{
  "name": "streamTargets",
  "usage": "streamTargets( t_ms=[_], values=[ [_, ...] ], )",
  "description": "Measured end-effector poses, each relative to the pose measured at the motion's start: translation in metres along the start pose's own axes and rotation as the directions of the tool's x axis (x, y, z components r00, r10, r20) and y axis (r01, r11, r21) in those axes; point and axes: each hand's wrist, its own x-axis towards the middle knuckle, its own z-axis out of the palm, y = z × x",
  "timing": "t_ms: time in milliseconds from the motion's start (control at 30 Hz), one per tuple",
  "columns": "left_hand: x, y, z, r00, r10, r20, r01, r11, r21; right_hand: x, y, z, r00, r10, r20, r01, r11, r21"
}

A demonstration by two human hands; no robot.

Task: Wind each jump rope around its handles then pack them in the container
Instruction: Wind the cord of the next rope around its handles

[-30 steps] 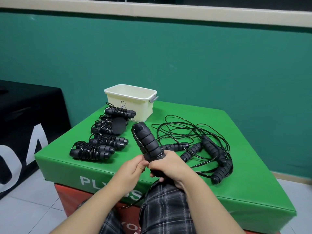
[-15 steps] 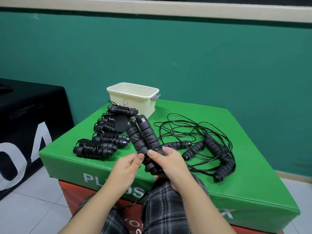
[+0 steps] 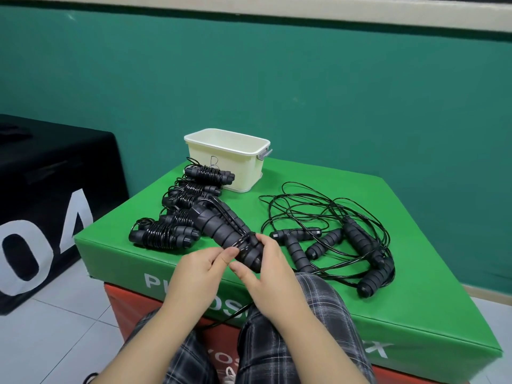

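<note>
- The jump rope handles (image 3: 221, 231), a black foam pair pressed side by side, sit in the person's hands above the near edge of the green block (image 3: 388, 286), tilted up and away to the left.
- The right hand (image 3: 267, 275) grips the lower end of the pair, fingers curled round it and thumb across the front.
- The left hand (image 3: 201, 268) pinches the thin black cord (image 3: 241, 241) where a few turns already cross the handles near the right hand's fingers.
- More of that cord hangs down between the person's knees in plaid trousers (image 3: 277, 342).
- To the right on the block lie the loose ropes (image 3: 332, 231): several handles scattered among tangled loops of cord, unwound.
- To the left lie the wound ropes (image 3: 166, 235), four or so bundles with cord coiled tight round paired handles, lined up in a row running away from the person.
- At the far end of that row stands the container (image 3: 249, 173), a cream plastic tub with a grey side handle, just beside the furthest bundle; I cannot see into it.
- The green block rests on a red one (image 3: 124, 303).
- A black box (image 3: 55, 189) stands off to the left on the tiled floor.
</note>
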Motion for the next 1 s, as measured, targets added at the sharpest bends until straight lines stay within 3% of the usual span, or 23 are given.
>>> streamTargets(
  t_ms=[100, 267, 433, 600, 733, 867, 933, 1000],
  values=[
    [0.0, -0.004, -0.002, 0.994, 0.104, 0.022, -0.105, 0.994, 0.041, 0.003, 0.0, -0.002, 0.999, 0.044, -0.018, -0.043, 0.999, 0.007],
    [-0.003, -0.001, 0.002, 0.98, 0.187, 0.067, -0.185, 0.982, -0.04, 0.003, 0.002, -0.002, 0.978, 0.045, -0.206, -0.032, 0.997, 0.069],
    [-0.004, 0.004, 0.01, 0.989, 0.117, 0.091, -0.1, 0.98, -0.173, 0.003, 0.003, -0.008, 0.949, 0.18, -0.26, -0.077, 0.929, 0.362],
    [-0.004, 0.0, 0.018, 0.991, 0.059, 0.121, -0.043, 0.99, -0.132, 0.0, 0.0, -0.014, 0.937, 0.271, -0.222, -0.107, 0.825, 0.555],
    [0.002, 0.004, 0.024, 0.988, -0.021, 0.151, 0.047, 0.984, -0.172, 0.003, 0.003, -0.007, 0.937, 0.288, -0.196, -0.091, 0.746, 0.659],
    [0.005, 0.014, 0.024, 0.94, -0.172, 0.295, 0.278, 0.887, -0.368, 0.005, 0.004, -0.011, 0.946, 0.287, -0.149, -0.073, 0.64, 0.765],
    [0.002, 0.019, 0.021, 0.933, -0.163, 0.321, 0.291, 0.866, -0.406, 0.006, 0.005, -0.012, 0.948, 0.293, -0.122, -0.089, 0.614, 0.785],
    [0.0, 0.021, 0.018, 0.957, -0.125, 0.261, 0.223, 0.895, -0.386, 0.007, 0.008, -0.01, 0.942, 0.29, -0.167, -0.086, 0.692, 0.717]
  ],
)
